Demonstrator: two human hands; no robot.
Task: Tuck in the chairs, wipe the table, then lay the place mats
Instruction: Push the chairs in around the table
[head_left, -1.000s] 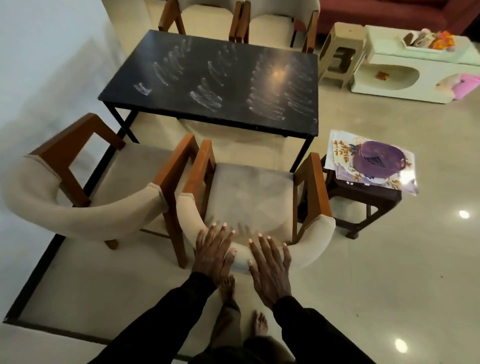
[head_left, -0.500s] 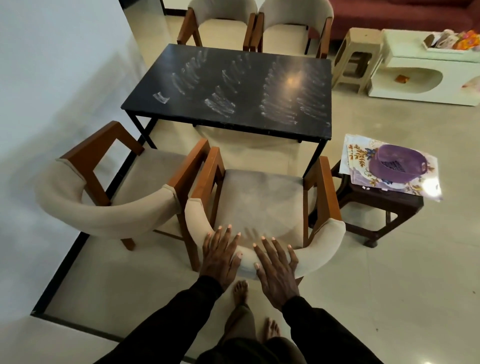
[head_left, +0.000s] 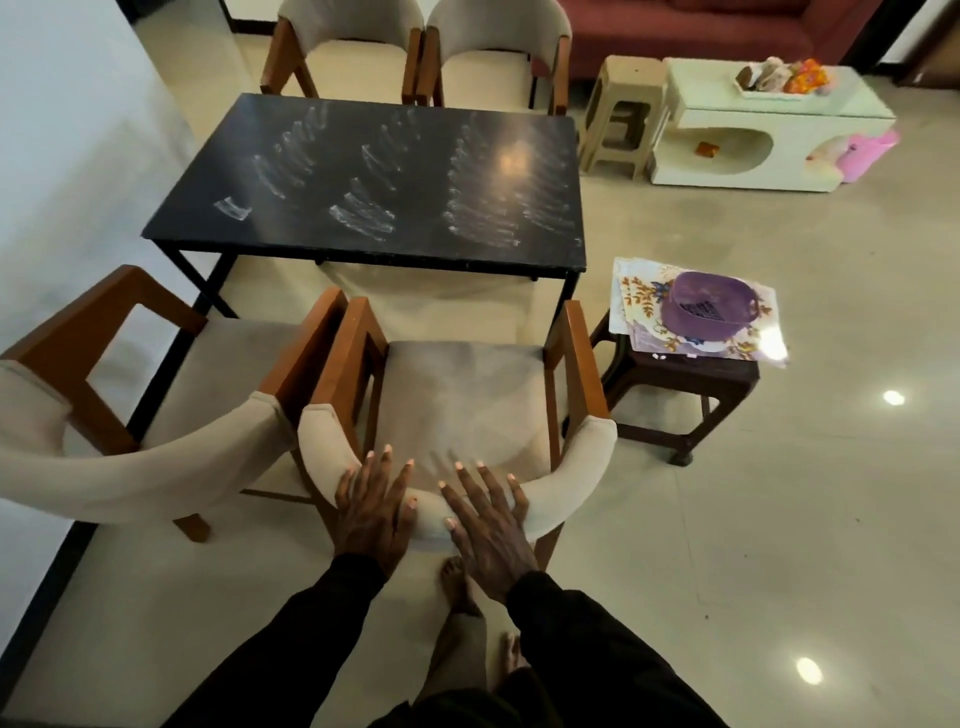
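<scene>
Two hands, my left hand (head_left: 371, 514) and right hand (head_left: 488, 525), and four chairs: the near chair (head_left: 467, 395) under my fingers, a second chair (head_left: 156, 415) just left of them, a third chair (head_left: 353, 47) and a fourth chair (head_left: 493, 52) far ahead. One table (head_left: 374, 176) lies ahead of my fingers. There are two stools: a dark stool (head_left: 675, 384) right of my fingers and a beige stool (head_left: 623, 104) well ahead, to the right. One basket (head_left: 709, 306) and a stack of mats (head_left: 639, 296), number unclear, lie to the right. One sofa (head_left: 675, 26), one white unit (head_left: 769, 135) and one tray (head_left: 779, 85) are farthest off. There are two bare feet behind my fingers: a front foot (head_left: 457, 577) and a rear foot (head_left: 511, 652).
</scene>
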